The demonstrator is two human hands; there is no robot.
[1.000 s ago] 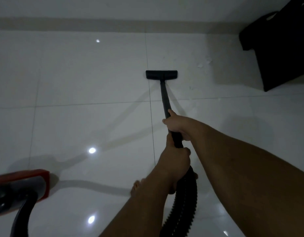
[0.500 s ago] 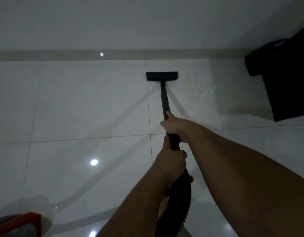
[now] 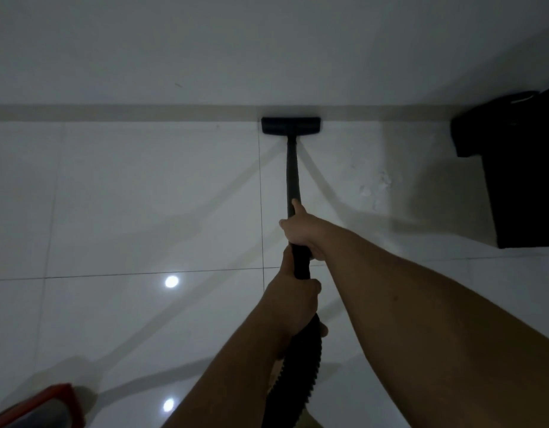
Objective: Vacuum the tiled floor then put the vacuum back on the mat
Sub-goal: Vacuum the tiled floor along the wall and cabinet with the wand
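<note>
The black vacuum wand [image 3: 292,171] runs straight ahead across the glossy white tiled floor [image 3: 143,196]. Its flat black floor head [image 3: 291,126] rests against the beige skirting at the foot of the wall. My right hand [image 3: 301,230] grips the wand higher up, index finger stretched along it. My left hand [image 3: 293,304] holds the wand lower down, where the ribbed black hose [image 3: 298,375] begins. A corner of the red vacuum body [image 3: 48,406] shows at the bottom left. No mat is in view.
A black boxy piece of furniture [image 3: 520,180] stands at the right against the wall. Small white crumbs [image 3: 378,186] lie on the tile to the right of the wand. The white wall [image 3: 267,50] fills the top.
The floor head has slid forward across the tile until it reached the skirting. Both hands went with it and my view moved closer to the wall. The red vacuum body dropped lower in view.
</note>
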